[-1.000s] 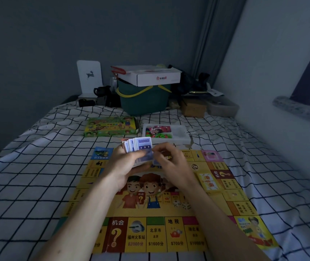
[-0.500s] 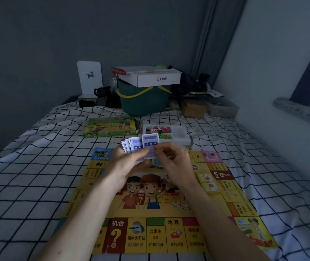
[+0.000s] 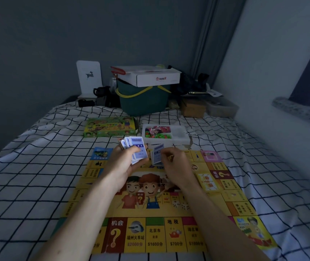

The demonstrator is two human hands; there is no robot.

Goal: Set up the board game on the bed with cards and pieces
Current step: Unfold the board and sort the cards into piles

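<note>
The game board already lies unfolded on the checked bed, and a small yellow card pile sits on its right side. The left hand holds a fanned stack of blue cards above the board's far edge, fingers curled round it; the right hand pinches a single blue card just beside the fan (apart from it, as far as I can tell). The white tray beyond the board holds colourful pieces, with the game box to its left. By my judgement the blue cards are not yet laid down and the pieces remain to be placed.
</note>
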